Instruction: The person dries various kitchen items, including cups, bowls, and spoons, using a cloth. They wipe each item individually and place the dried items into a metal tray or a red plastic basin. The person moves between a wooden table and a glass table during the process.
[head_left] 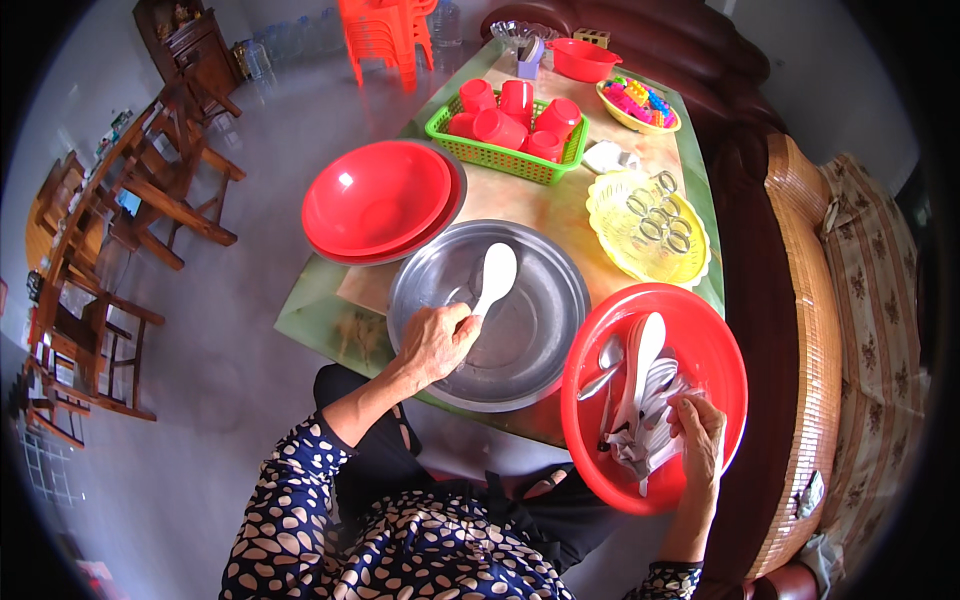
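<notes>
My left hand (437,343) is closed round the handle of a white rice paddle (498,275), its broad end raised over a grey metal basin (408,262). No other utensil shows in that basin. At the right, my right hand (700,425) reaches into a red basin (727,350). Its fingers are curled together beside a heap of white spoons (655,400); whatever they grip is hidden. Another white rice paddle (645,350) leans in the red basin, with metal spoons (610,352) to its left.
Red bowls (375,200) sit left of the metal basin. Behind are a green basket (500,160) of red cups and a yellow tray (620,245) with clear glasses. Farther back stand a bowl of colourful blocks (640,103) and a red colander (583,60). A sofa (800,330) flanks the table's right.
</notes>
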